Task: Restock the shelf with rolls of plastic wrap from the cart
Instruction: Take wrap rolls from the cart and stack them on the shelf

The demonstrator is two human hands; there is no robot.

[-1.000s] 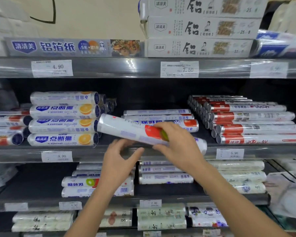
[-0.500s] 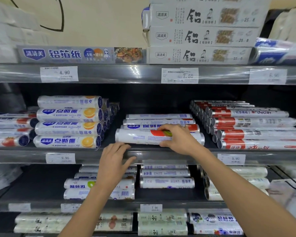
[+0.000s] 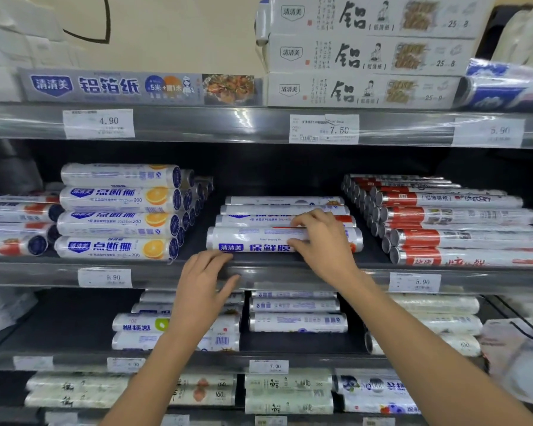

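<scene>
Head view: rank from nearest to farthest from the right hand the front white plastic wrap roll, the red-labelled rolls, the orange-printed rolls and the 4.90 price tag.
1. Front white plastic wrap roll: under the right hand, gripped.
2. Red-labelled rolls: just to its right.
3. Orange-printed rolls: stacked at left.
4. 4.90 price tag: upper shelf edge, far left.

The middle shelf (image 3: 166, 273) carried a front roll (image 3: 253, 239) of plastic wrap lying lengthwise along its near edge, with three like rolls (image 3: 259, 210) in a row just behind it. To the left sat a four-high stack of orange-print rolls (image 3: 117, 222), with tomato-print rolls (image 3: 13, 229) further left. To the right, red-labelled rolls (image 3: 443, 216) lay stacked in rows running back. Price tags (image 3: 105, 277) sat on its front rail. The top shelf (image 3: 228, 124) bore stacked foil boxes (image 3: 366, 53); the lower shelf (image 3: 68, 321) held more white rolls (image 3: 296, 321).
</scene>
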